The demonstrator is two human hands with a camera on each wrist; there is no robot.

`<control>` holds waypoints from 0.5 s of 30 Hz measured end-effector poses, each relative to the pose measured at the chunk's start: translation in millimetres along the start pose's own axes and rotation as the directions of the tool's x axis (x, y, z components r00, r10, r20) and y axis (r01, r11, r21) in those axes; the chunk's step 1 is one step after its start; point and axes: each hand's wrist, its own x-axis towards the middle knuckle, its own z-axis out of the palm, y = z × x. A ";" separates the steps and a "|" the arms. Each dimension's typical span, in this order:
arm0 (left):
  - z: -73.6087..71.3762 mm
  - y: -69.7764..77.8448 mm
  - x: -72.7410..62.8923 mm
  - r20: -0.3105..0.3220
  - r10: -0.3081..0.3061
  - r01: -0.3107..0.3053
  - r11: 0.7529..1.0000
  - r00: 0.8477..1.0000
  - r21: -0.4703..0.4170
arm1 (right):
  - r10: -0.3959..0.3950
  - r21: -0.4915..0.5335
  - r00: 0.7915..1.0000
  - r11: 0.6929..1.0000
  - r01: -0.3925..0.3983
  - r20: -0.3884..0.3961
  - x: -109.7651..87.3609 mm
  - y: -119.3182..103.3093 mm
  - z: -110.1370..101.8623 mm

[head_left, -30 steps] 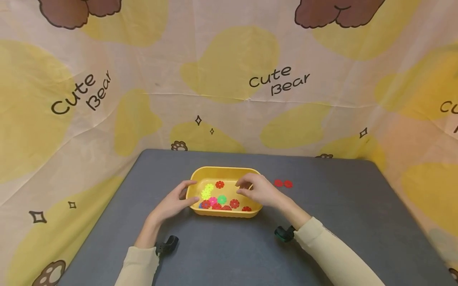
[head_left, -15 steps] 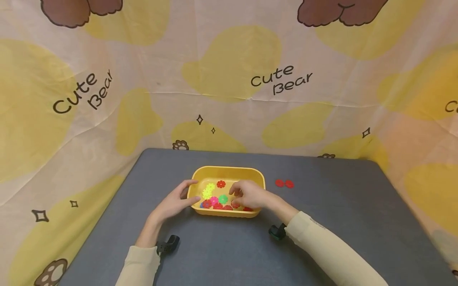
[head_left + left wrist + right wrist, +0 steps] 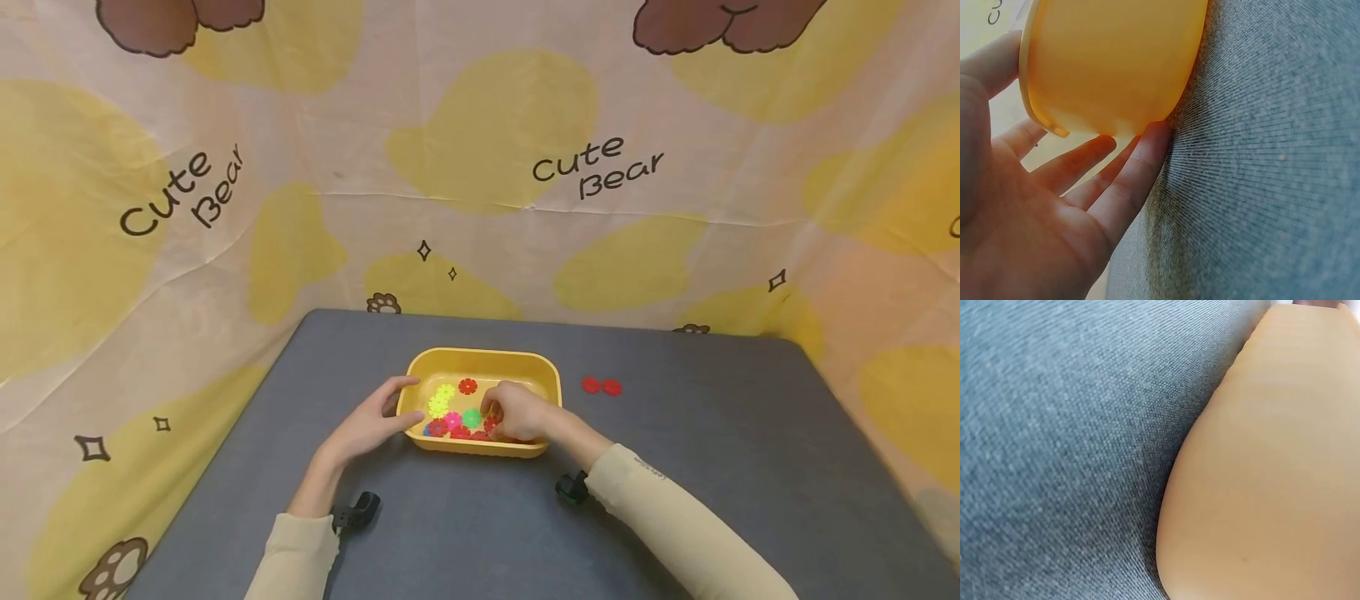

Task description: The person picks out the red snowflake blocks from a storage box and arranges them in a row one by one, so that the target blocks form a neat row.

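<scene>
Grey worktop (image 3: 675,467) under a bear-print backdrop: from the head view I see my left hand (image 3: 369,423) with fingers straight against the yellow tray (image 3: 551,375) at mid-worktop, holding coloured gear discs (image 3: 453,412). My right hand (image 3: 517,412) dips inside, covering some; its grip I cannot tell. Two red discs (image 3: 602,386) lie just right. Left wrist: fingers (image 3: 1138,165) touch the tray wall (image 3: 1110,62). Right wrist: only the tray wall (image 3: 1272,469) and cloth.

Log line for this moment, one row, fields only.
left hand: steadies yellow tray at its left end | right hand: inside tray among colored discs, grasp unclear | two red discs: on table
</scene>
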 end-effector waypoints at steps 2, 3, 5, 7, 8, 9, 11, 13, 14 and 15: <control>-0.2 0.0 0.4 -0.001 -0.002 0.002 1.000 1.000 0.003 | -0.005 -0.012 1.000 1.000 0.006 0.004 1.8 -0.3 1.1; -0.3 -0.1 0.7 -0.002 -0.003 0.003 1.000 1.000 0.003 | -0.009 -0.016 1.000 1.000 0.009 0.004 2.6 -0.5 1.4; -0.5 -0.5 1.1 -0.004 -0.003 0.003 1.000 1.000 0.004 | -0.015 -0.024 1.000 1.000 0.015 0.002 4.0 -0.6 1.9; -0.6 -0.9 1.5 -0.003 0.000 0.000 1.000 1.000 0.004 | -0.011 -0.024 1.000 1.000 0.011 -0.003 5.2 -0.6 2.3; -0.5 -1.1 1.6 -0.002 0.002 -0.002 1.000 1.000 0.003 | -0.006 -0.025 1.000 1.000 0.006 -0.006 5.7 -0.3 2.6; -0.3 -1.1 1.7 -0.001 0.004 -0.004 1.000 1.000 0.000 | 0.001 -0.027 1.000 1.000 -0.002 -0.010 6.3 0.0 2.9; 0.1 -1.0 1.8 0.002 0.007 -0.007 1.000 1.000 -0.001 | 0.018 -0.022 1.000 1.000 -0.018 -0.016 7.7 1.0 3.7; 0.4 -0.7 1.7 0.002 0.006 -0.006 1.000 1.000 -0.002 | 0.033 -0.017 0.999 0.999 -0.034 -0.021 8.8 1.5 4.3; 0.6 -0.5 1.6 0.002 0.005 -0.005 1.000 1.000 -0.004 | 0.038 -0.013 0.999 0.999 -0.039 -0.024 9.2 1.6 4.6; 0.7 -0.4 1.6 0.002 0.003 -0.003 1.000 1.000 -0.005 | 0.041 -0.011 0.999 0.999 -0.041 -0.029 9.7 1.7 4.8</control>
